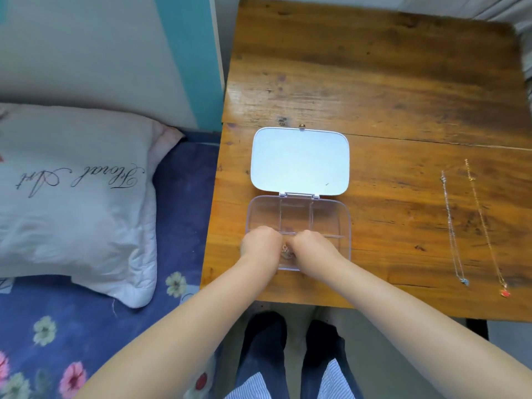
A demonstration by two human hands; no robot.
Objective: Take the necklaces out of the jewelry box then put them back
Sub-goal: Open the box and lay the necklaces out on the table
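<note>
A clear plastic jewelry box [331,214] lies open on the wooden table, its mirrored lid [300,161] flat behind it. My left hand [260,243] and my right hand [312,246] are both curled inside the box's near compartment, pinching a small gold necklace [286,251] that shows between them. Most of that necklace is hidden by my fingers. On the table's right side, a silver necklace [452,226] with a blue pendant and a gold necklace [483,223] with a red pendant lie stretched out side by side.
The wooden table [374,82] has a seam across its middle. Two small metal bits [283,120] and a gold bead [301,126] lie behind the lid. A bed with a white pillow [74,197] and a blue flowered sheet is to the left.
</note>
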